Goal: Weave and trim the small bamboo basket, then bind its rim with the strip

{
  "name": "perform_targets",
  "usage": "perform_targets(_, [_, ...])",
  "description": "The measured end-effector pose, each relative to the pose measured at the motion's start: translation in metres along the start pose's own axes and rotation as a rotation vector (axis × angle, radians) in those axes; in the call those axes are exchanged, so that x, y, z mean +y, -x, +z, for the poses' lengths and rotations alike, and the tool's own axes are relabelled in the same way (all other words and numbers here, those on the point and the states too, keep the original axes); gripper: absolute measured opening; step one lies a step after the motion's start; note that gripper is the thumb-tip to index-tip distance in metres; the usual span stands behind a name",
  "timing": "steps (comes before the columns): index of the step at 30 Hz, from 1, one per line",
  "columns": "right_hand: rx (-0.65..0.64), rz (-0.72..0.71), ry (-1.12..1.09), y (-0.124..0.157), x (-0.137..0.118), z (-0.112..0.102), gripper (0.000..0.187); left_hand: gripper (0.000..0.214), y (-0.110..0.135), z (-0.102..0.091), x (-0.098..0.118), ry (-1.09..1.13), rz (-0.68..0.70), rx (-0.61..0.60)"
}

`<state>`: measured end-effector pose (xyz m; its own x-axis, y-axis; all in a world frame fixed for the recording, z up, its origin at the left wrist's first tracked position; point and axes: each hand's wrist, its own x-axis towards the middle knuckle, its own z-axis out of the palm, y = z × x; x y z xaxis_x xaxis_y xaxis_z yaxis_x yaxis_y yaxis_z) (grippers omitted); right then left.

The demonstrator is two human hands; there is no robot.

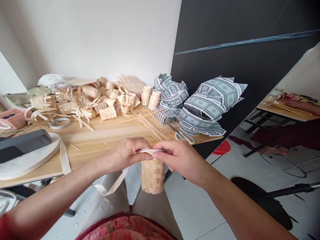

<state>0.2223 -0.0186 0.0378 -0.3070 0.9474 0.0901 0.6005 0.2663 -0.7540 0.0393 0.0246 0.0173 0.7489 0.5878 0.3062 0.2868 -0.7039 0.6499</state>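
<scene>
Left hand point(132, 150) and right hand point(176, 154) partly hide white strip point(146, 151) and basket point(152, 177).

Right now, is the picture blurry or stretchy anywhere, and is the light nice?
In the head view, the left hand, right hand and woven cylinder look fairly sharp; there too, soft light covers the white wall, the right forearm seems stretched toward the corner, and the far table looks softer.
</scene>
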Motion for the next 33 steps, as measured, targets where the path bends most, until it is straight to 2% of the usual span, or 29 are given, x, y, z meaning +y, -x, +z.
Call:
perform_targets(2, [-0.024,0.052,-0.094,-0.001,0.005,0.0,0.02,0.016,0.005,0.01,-0.007,0.118,-0.02,0.112])
perform_targets(3, [-0.014,0.062,-0.132,-0.001,0.007,0.0,0.019,0.025,0.008,0.015,-0.01,0.207,-0.059,0.205])
perform_targets(5, [0.029,0.062,-0.162,0.0,0.012,-0.004,0.019,0.04,0.015,0.025,-0.016,0.372,-0.216,0.35])
perform_targets(7, [0.069,0.032,-0.116,0.003,0.017,-0.007,0.018,0.036,0.02,0.032,-0.021,0.495,-0.318,0.29])
perform_targets(10, [0.1,-0.064,-0.009,0.006,0.021,-0.01,0.018,0.016,0.023,0.033,-0.023,0.524,-0.29,0.051])
perform_targets(12, [0.115,-0.102,0.039,0.007,0.023,-0.01,0.017,0.018,0.023,0.029,-0.024,0.362,-0.249,0.017])
perform_targets(18, [0.136,-0.101,0.158,0.007,0.023,-0.007,0.018,0.02,0.029,0.004,-0.033,-0.6,-0.108,0.276])
perform_targets(21, [0.151,-0.11,0.183,0.006,0.022,-0.006,0.018,0.022,0.034,-0.008,-0.042,-0.903,-0.126,0.309])
perform_targets(23, [0.163,-0.098,0.186,0.006,0.022,-0.007,0.019,0.022,0.041,-0.016,-0.047,-0.905,-0.181,0.241])
perform_targets(25, [0.157,-0.059,0.161,0.006,0.023,-0.009,0.02,0.021,0.052,-0.022,-0.047,-0.806,-0.218,0.172])
perform_targets(28, [0.138,0.003,0.097,0.006,0.026,-0.012,0.02,0.034,0.071,-0.02,-0.034,-0.555,-0.16,0.187])
perform_targets(29, [0.139,0.012,0.085,0.006,0.027,-0.012,0.021,0.029,0.078,-0.013,-0.028,-0.445,-0.125,0.193])
perform_targets(30, [0.144,0.017,0.08,0.005,0.027,-0.012,0.021,0.022,0.085,-0.003,-0.024,-0.324,-0.074,0.123])
perform_targets(31, [0.152,0.015,0.079,0.004,0.026,-0.012,0.022,0.023,0.092,0.011,-0.023,-0.202,-0.022,-0.007])
perform_targets(32, [0.158,0.01,0.08,0.003,0.024,-0.011,0.022,0.028,0.099,0.028,-0.025,-0.112,-0.028,-0.212])
perform_targets(33, [0.16,0.003,0.081,0.002,0.022,-0.01,0.022,0.031,0.107,0.047,-0.032,-0.077,-0.06,-0.339])
